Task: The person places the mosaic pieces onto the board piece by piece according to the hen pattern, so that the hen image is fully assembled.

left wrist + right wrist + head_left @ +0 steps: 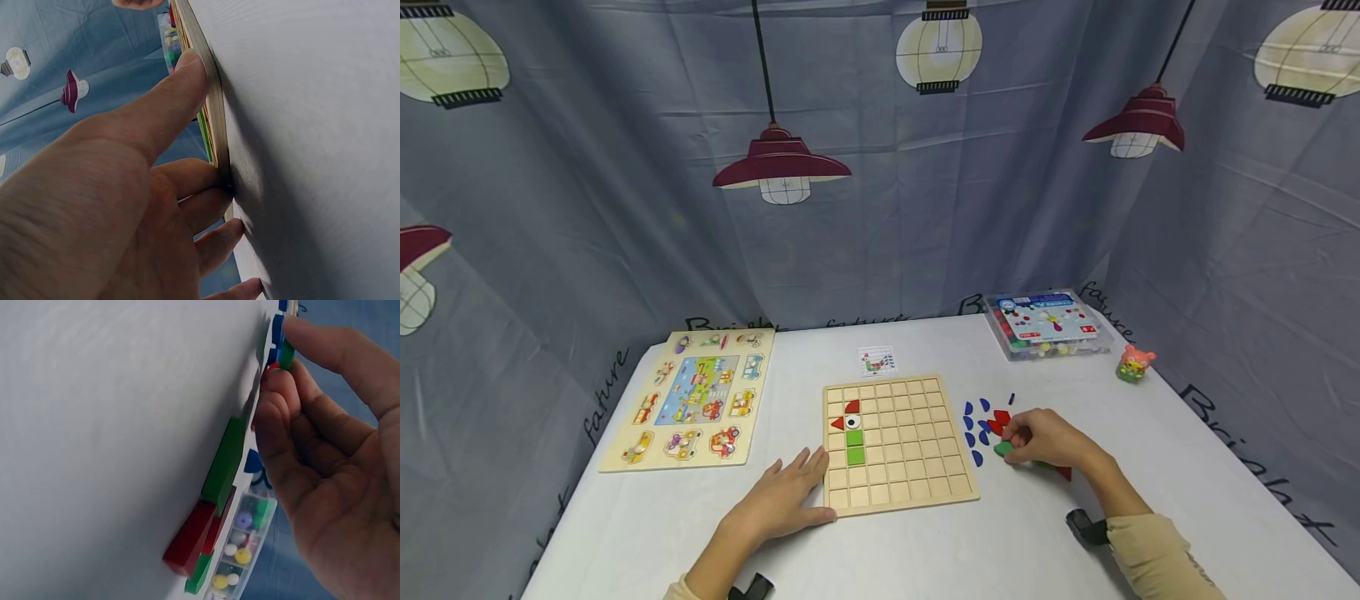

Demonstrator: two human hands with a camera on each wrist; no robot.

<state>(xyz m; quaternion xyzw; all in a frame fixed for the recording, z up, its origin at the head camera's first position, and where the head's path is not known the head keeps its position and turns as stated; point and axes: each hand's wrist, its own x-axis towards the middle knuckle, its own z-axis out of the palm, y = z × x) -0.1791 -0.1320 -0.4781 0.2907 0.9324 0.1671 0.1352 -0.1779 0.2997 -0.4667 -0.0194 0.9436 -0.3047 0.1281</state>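
My left hand (786,498) lies with outstretched fingers along the left edge of a wooden grid board (902,493); the thumb is at its near corner. Set into the board's left part are a red rounded piece (852,407), a red triangle (837,423), a white eye tile (852,422) and two green squares (855,456). To the right of the board, my right hand (1051,442) pinches a green piece (286,356) between thumb and fingers. Blue half-round pieces (968,422) and red pieces (1001,416) lie nearby. Under that hand are a green block (225,464) and a red block (189,540).
A small pattern card (877,361) lies behind the board. On the left is a vehicle picture puzzle (758,437). A clear plastic box (1049,323) of colored parts and a small pig figure (1134,364) stand at the back right.
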